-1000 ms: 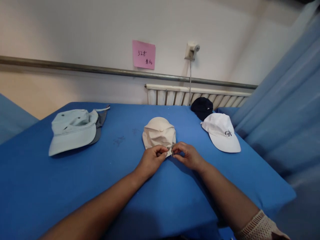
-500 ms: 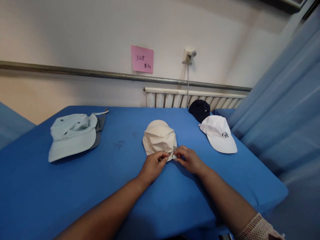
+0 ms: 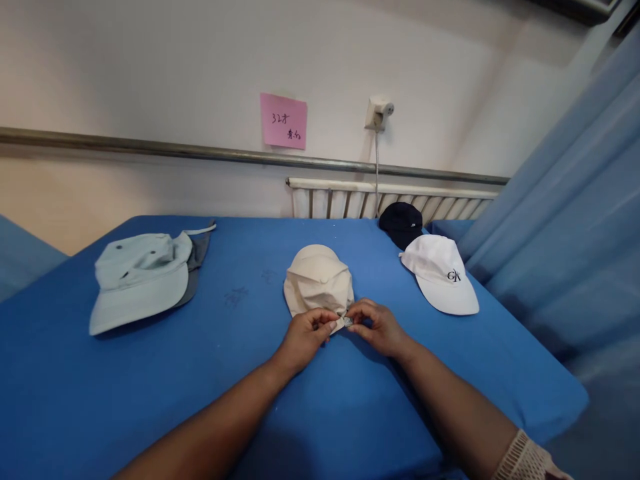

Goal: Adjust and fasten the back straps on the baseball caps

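Observation:
A beige cap (image 3: 320, 277) lies on the blue-covered table (image 3: 240, 400) with its back strap toward me. My left hand (image 3: 310, 337) pinches the strap (image 3: 338, 325) between thumb and fingers. On the other side, my right hand (image 3: 377, 327) pinches the small metal buckle (image 3: 348, 321) at the strap's end. Both sets of fingertips are close together at the near edge of the cap. Part of the strap is hidden behind my fingers.
A pale blue-grey cap (image 3: 140, 280) rests at the left on a darker grey cap (image 3: 191, 283). To the right are a white cap (image 3: 440, 273) and a navy cap (image 3: 401, 223). A radiator (image 3: 350, 200) stands behind; a blue curtain (image 3: 560, 200) hangs at the right.
The view has shifted slightly. Both hands stay at the cap's back strap, and the buckle has turned so its flat face shows between the fingers.

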A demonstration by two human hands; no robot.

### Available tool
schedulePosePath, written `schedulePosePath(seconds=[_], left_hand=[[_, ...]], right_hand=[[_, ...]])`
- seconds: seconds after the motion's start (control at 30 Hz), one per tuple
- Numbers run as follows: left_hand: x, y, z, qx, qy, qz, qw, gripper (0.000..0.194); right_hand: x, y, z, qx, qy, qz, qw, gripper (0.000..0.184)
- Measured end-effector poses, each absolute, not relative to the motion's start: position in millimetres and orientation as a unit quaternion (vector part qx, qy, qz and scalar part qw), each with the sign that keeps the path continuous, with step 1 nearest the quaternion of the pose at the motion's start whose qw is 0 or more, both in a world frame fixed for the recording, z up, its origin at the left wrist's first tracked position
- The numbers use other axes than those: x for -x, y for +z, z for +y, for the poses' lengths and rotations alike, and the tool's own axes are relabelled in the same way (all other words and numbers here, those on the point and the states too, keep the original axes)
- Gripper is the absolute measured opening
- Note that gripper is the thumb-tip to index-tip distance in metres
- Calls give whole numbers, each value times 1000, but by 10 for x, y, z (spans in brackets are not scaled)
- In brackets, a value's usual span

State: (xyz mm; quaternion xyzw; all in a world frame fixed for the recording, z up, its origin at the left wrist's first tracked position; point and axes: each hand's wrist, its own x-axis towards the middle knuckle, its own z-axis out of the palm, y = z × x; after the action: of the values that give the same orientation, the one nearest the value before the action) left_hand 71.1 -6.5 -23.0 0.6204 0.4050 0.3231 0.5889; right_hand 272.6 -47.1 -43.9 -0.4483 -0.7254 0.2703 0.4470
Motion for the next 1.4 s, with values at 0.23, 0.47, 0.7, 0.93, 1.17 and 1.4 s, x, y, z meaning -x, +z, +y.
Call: schedulePosePath(seconds=[0.23, 0.47, 0.7, 0.93, 1.17, 1.4], left_hand=[[-733, -240, -63, -618, 326, 403, 591, 24], [-743, -238, -125, -696, 328, 400, 499, 22], [-751, -176, -177, -721, 308, 413, 465, 19], [-796, -178, -183, -689, 322, 440, 477, 18], [-819, -197, -117, -641, 336, 440, 532, 16], [-839, -321, -77, -657, 332, 430, 523, 17]], right_hand=[[-2738, -435, -457, 449, 313, -687, 479, 13], [-2755, -416, -444, 447, 340, -671, 484, 14], [-2707, -361, -471, 467, 326, -682, 460, 12], [-2702, -355, -475, 471, 314, -691, 450, 11], [-2722, -372, -465, 474, 271, -724, 422, 10], [-2671, -304, -505, 534, 153, -781, 286, 15]])
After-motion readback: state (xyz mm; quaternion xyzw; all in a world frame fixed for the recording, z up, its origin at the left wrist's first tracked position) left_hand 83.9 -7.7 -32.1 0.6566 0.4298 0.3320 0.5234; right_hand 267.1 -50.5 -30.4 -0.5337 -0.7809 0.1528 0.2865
